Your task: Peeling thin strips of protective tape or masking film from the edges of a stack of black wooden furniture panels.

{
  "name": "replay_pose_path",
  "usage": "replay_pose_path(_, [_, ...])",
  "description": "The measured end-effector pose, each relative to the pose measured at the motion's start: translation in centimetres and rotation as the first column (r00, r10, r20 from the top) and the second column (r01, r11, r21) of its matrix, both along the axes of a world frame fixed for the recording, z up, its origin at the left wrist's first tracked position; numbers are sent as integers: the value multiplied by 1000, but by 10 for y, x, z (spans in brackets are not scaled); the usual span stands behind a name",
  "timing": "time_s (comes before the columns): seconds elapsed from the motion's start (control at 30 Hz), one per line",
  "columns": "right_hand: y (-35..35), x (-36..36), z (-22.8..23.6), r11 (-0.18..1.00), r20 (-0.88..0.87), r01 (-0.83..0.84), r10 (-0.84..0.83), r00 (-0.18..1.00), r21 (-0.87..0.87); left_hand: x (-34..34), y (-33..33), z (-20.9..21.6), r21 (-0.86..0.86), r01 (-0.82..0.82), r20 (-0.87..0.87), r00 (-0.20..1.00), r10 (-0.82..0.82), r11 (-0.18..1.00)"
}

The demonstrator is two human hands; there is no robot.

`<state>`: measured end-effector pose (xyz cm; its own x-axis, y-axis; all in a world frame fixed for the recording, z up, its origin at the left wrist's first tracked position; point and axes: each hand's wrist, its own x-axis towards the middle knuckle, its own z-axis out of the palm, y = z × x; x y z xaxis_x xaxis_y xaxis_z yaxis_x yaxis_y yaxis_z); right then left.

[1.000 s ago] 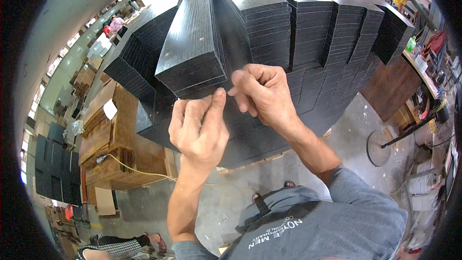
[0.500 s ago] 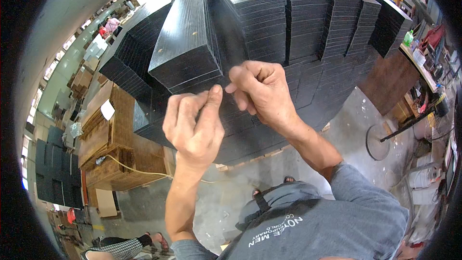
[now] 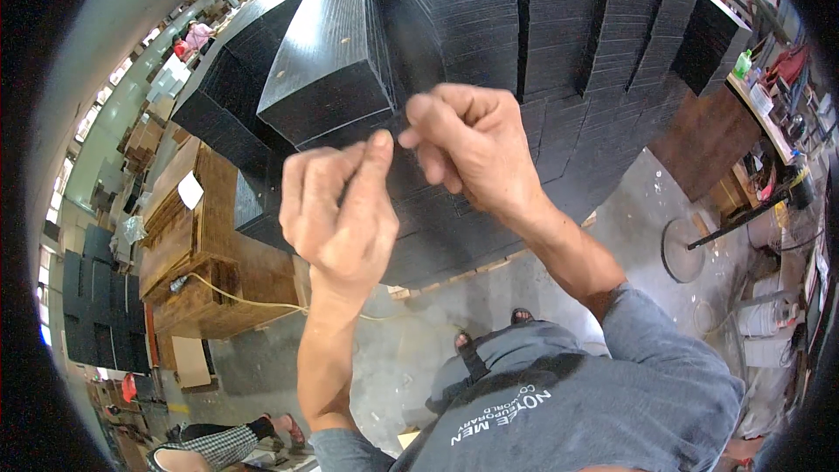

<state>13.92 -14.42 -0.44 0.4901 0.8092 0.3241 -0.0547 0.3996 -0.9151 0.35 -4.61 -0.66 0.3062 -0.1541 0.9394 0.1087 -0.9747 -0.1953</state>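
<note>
1. Apparently the step in hand is close fingertip work: the person's left hand [image 3: 341, 210] and right hand [image 3: 479, 153] are raised near each other, around the middle of the frame, in front of a tall block of stacked black wood-grain panels [image 3: 328, 61].

2. That block stands at the upper left of centre, its near corner just above the gap between the hands; whether either hand touches it I cannot tell from here.

3. As for the left fingers, they are curled, the thumb pointing up beside the bent index; whether the tips truly meet, I cannot say.

4. On the right, the fingers are loosely folded, thumb and index drawn close together; blur hides whether something thin is pinched there.

5. To my eye, the next move calls for a steady, light fingertip grip and care around that corner.

6. Around them, more rows of stacked black panels [image 3: 559, 35] run across the upper middle and upper right, while a brown wooden pile [image 3: 258, 284] with a pale yellow cord [image 3: 240, 299] sits left of centre. Over at the right edge, a green bottle [image 3: 743, 63] stands on a narrow, light-topped table [image 3: 762, 121].
</note>
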Motion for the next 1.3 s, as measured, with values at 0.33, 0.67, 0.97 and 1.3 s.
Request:
replay_pose_path(0.33, [4,7,-96,997,-105,-26,18,994,-75,-7,-17,-85,-229,-35,-147,989,1,973])
replay_pose_path(0.67, [3,30,-28,977,162,-206,196,967,51,-12,-42,-39,-936,289,206,913,-352,202])
replay_pose_path(0.97, [14,26,-1,984,271,-63,16,962,165,3,-44,-22,-812,515,583,740,-335,-275])
replay_pose_path(1.3, [20,32,-28,990,199,-94,72,977,107,15,-49,-49,-771,588,637,720,-276,-245])
